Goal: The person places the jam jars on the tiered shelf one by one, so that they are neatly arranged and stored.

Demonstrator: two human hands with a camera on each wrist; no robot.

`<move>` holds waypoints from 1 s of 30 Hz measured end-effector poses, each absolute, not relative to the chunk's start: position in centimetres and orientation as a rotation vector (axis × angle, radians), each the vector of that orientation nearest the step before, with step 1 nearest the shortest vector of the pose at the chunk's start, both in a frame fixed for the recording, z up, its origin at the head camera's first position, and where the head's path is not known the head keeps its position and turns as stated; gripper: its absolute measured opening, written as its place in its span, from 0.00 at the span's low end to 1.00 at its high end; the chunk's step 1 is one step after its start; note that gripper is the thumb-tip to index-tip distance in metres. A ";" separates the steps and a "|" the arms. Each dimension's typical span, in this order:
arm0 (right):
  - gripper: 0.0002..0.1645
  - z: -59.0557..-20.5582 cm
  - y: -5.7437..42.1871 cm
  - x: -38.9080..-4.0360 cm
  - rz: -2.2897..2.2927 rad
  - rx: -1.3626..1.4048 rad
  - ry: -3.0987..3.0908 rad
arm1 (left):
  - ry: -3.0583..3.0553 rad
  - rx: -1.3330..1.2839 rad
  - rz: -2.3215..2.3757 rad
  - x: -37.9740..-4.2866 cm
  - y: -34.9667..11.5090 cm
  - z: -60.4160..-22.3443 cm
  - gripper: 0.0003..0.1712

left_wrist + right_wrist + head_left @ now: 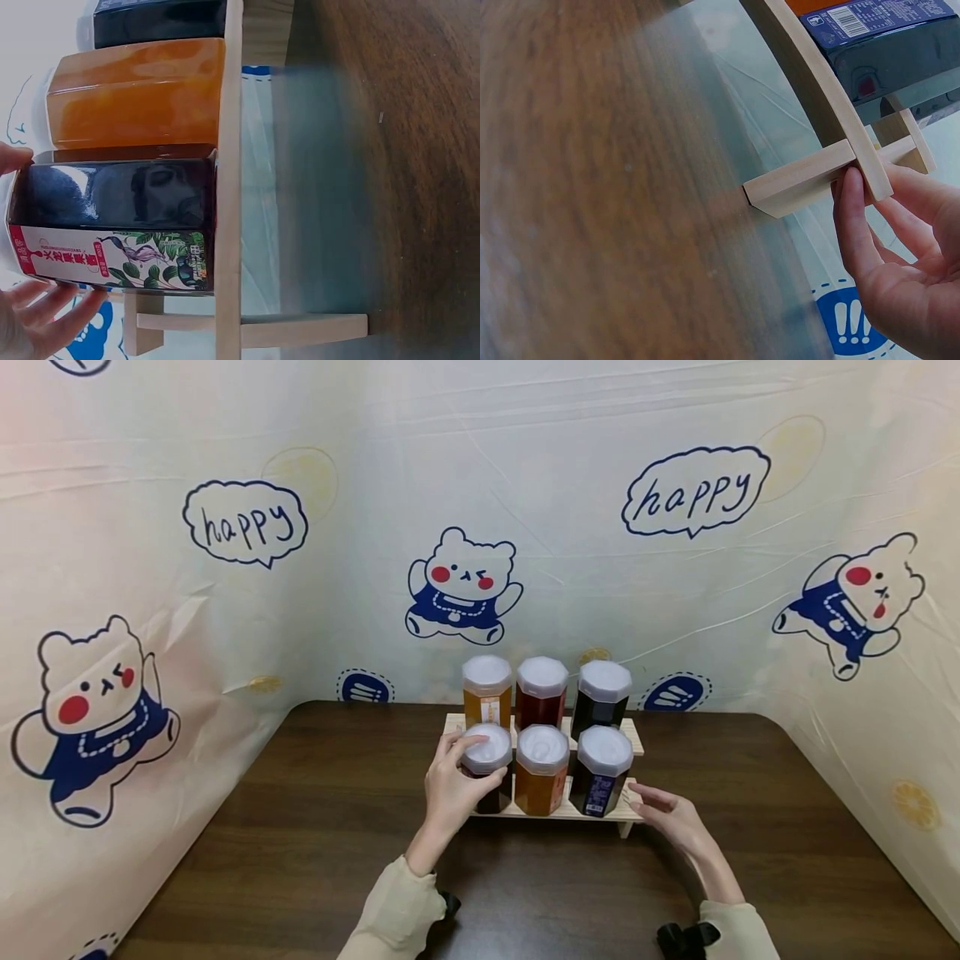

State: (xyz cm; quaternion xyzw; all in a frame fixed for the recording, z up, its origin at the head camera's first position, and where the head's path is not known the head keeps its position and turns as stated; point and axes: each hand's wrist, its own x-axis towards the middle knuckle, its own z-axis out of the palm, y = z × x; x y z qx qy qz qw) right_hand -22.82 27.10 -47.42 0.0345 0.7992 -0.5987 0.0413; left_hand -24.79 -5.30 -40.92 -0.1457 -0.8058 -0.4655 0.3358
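My left hand grips the dark jar at the front left of a two-tier wooden rack, its fingers on the white lid and the thumb at the near side. A label with a plant picture shows on that jar in the left wrist view. My right hand pinches the right end of the rack's lower shelf, thumb and fingers on either side of the board. Beside the held jar stand an orange jar and a dark jar with a purple label.
On the upper shelf stand a yellow jar, a red jar and a black jar, all white-lidded. The rack stands on a dark wooden table. A printed cloth hangs behind and at both sides.
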 end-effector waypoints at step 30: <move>0.30 -46.6 27.1 -23.1 -1.821 0.025 2.524 | -2.103 -0.573 -1.272 -24.4 -6.5 -41.9 0.27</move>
